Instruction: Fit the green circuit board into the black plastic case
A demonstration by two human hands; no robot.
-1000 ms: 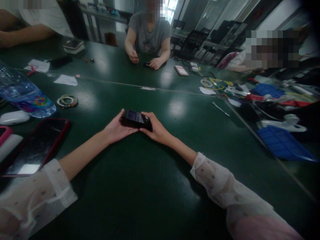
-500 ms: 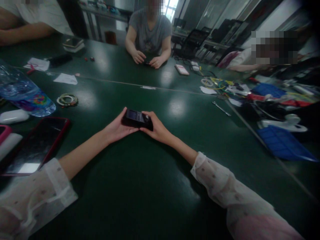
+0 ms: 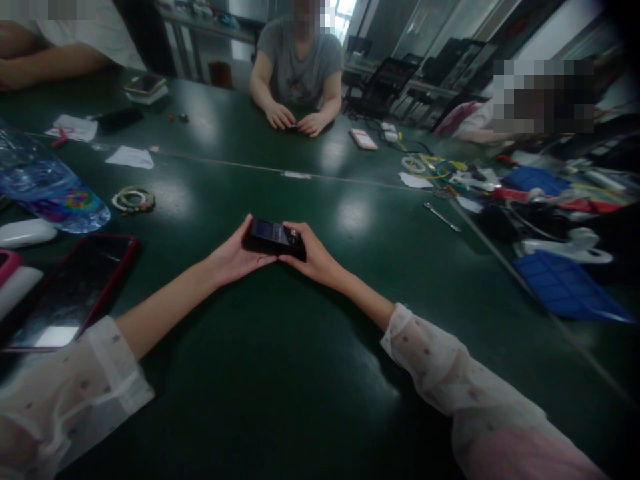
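A black handheld device [image 3: 273, 237] with a small screen and buttons on its upper face sits near the middle of the view, above or on a dark green tabletop [image 3: 280, 373]; whether its underside touches the surface cannot be determined. The left hand [image 3: 237, 257] grips the device's left end, thumb upright along that end and fingers extended under the near edge. The right hand [image 3: 313, 253] grips the right end, with digits at the far and near edges. The fingers of both hands nearly meet at the near side.

To the left lie a phone in a red case [image 3: 75, 287], a white rounded case [image 3: 27, 233], a clear bottle [image 3: 53, 190] tilted in view, and beaded bracelets [image 3: 147, 201]. To the right, a metal wrench [image 3: 443, 217] lies apart from the hands, with a blue tray [image 3: 570, 287] beyond it. Across the tabletop, a person in a grey shirt [image 3: 300, 67] holds both hands together around a small dark item.
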